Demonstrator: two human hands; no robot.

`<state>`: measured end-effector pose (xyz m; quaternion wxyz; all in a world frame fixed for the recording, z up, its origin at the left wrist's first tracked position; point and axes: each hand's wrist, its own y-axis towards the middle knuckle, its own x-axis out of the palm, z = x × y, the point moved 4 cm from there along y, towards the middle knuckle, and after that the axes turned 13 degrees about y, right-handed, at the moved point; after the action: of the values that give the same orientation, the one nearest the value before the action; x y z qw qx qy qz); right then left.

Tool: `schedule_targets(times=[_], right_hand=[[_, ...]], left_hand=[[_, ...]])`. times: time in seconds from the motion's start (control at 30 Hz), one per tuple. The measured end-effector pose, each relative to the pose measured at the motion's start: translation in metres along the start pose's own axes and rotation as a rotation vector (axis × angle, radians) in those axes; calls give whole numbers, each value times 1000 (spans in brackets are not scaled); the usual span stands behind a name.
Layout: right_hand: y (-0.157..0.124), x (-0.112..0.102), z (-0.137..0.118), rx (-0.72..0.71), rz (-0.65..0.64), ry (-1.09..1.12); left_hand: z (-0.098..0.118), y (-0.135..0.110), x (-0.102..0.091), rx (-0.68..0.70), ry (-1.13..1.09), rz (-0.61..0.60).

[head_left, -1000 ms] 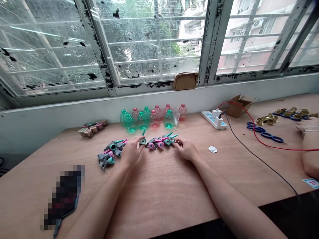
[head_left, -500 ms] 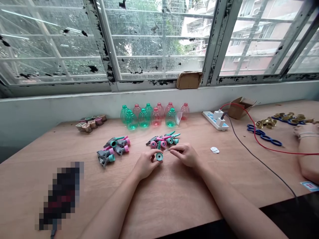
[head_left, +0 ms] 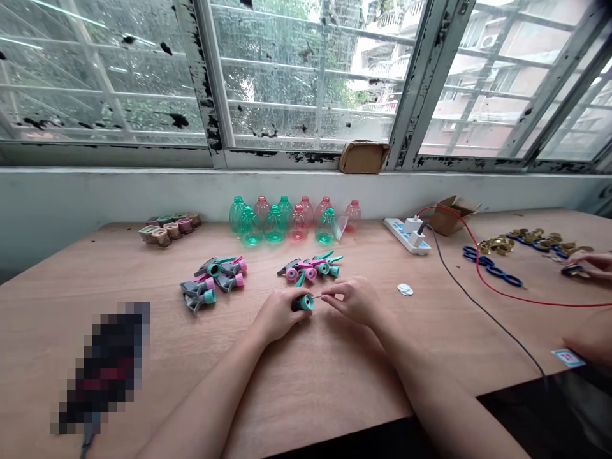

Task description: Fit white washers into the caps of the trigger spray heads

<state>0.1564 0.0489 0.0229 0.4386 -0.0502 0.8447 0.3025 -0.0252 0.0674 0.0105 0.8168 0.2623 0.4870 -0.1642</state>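
My left hand (head_left: 281,313) is closed around a trigger spray head (head_left: 305,302), dark-bodied with a teal collar. The collar's opening faces right, toward my other hand. Between the fingertips of my right hand (head_left: 356,299) is a thin metal tool (head_left: 317,296), its tip close to the collar; whether it touches cannot be made out. Just beyond my hands lies a group of pink, teal and grey spray heads (head_left: 310,268). Another pile of spray heads (head_left: 213,280) rests to the left. Small white discs (head_left: 405,289) lie to the right of my right hand.
Green and pink bottles (head_left: 275,224) stand by the wall. Small blocks (head_left: 171,228) sit at the back left. A power strip (head_left: 406,236), cables, blue scissors (head_left: 492,266) and gold pieces (head_left: 497,245) occupy the right, near another person's hand (head_left: 593,262). A pixelated object (head_left: 105,370) lies front left.
The spray head has turned in my left hand, so its collar now points right rather than toward me. My right hand stays beside it. The other person's hand has shifted, now holding something dark.
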Motion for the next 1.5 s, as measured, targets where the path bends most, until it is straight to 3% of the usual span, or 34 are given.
schedule_targets(times=[0.17,0.3,0.87,1.03,1.23,1.37,1.5], right_hand=[[1,-2,-13,-13,-55,-157],[3,0,-16,4,-100,-158],[3,18,9,16,-95,348],[3,8,0,-2,-46,137],[2,2,-22,-13,-75,-201],[2,5,-17,0,-99,-126],[2,12,-4,24,-78,74]], left_hand=[[-1,1,-1,52,14,17],[-2,1,1,83,16,-9],[0,1,-8,80,-160,-41],[1,1,-8,81,-107,-10],[2,-1,-6,93,190,0],[5,0,-5,134,241,-35],[1,1,-7,146,109,-25]])
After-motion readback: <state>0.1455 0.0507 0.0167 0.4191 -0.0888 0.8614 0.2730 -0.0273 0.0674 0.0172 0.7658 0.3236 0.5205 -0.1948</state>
